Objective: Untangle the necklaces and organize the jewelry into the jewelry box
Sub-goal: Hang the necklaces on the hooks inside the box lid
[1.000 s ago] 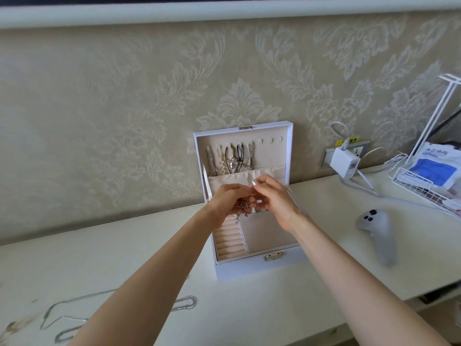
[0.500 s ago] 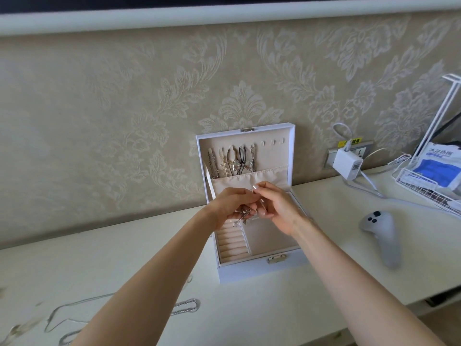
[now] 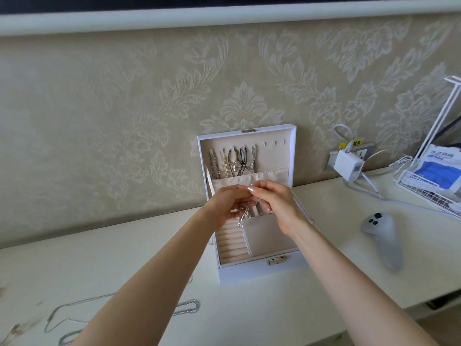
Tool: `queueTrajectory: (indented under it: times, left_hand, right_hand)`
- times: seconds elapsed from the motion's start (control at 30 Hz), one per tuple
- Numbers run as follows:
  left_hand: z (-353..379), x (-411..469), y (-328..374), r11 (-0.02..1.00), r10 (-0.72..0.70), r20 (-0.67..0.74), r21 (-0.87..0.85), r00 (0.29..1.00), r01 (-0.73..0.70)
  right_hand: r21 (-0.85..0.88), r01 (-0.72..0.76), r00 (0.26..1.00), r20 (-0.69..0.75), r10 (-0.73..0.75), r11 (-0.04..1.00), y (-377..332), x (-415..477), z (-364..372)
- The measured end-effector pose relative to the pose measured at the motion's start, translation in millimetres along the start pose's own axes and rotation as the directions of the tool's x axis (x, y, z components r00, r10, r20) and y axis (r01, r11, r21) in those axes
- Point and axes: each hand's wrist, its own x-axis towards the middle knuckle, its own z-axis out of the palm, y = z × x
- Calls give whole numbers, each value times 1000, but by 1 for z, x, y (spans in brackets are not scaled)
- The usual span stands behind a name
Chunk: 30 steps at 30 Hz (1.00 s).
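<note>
A white jewelry box [image 3: 262, 270] stands open against the wall, its lid upright. Several necklaces [image 3: 234, 163] hang from hooks inside the lid above a satin pocket. Over the box's beige tray, my left hand [image 3: 225, 204] and my right hand [image 3: 277, 204] meet, both pinching a thin silver necklace [image 3: 243, 216] whose end dangles down between them. More silver chains [image 3: 185, 307] lie on the table at the lower left, partly hidden by my left forearm.
A grey controller [image 3: 383, 237] lies on the white table [image 3: 87, 265] to the right of the box. A white charger [image 3: 346, 164] sits in a wall socket, its cable running right. A wire rack [image 3: 429, 193] with a blue-and-white packet stands at the far right.
Both hands stay together over the box, holding the silver necklace. The view has shifted slightly; the hands have hardly moved.
</note>
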Motion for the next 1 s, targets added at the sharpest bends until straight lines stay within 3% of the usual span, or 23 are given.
queueTrajectory:
  times: [0.23,0.4,0.57,0.73,1.0]
  left_hand:
    - [-3,0,0,986,-89,34,-137,995,93]
    - [-1,0,2,971,-101,-32,-221,994,91]
    - [2,0,-1,995,93,-162,-17,982,-97]
    - [0,0,-4,935,348,-146,117,926,-333]
    - [-3,8,-15,826,453,-65,405,889,-392]
  right_hand:
    - [-94,64,998,12,-63,994,3,-4,3]
    - [-171,144,989,-15,-149,975,4,-5,1]
    - [-72,135,984,-103,-142,988,6,-2,4]
    - [-37,19,1000,-9,-19,999,2,3,4]
    - [-136,-34,997,-71,24,990,5,6,5]
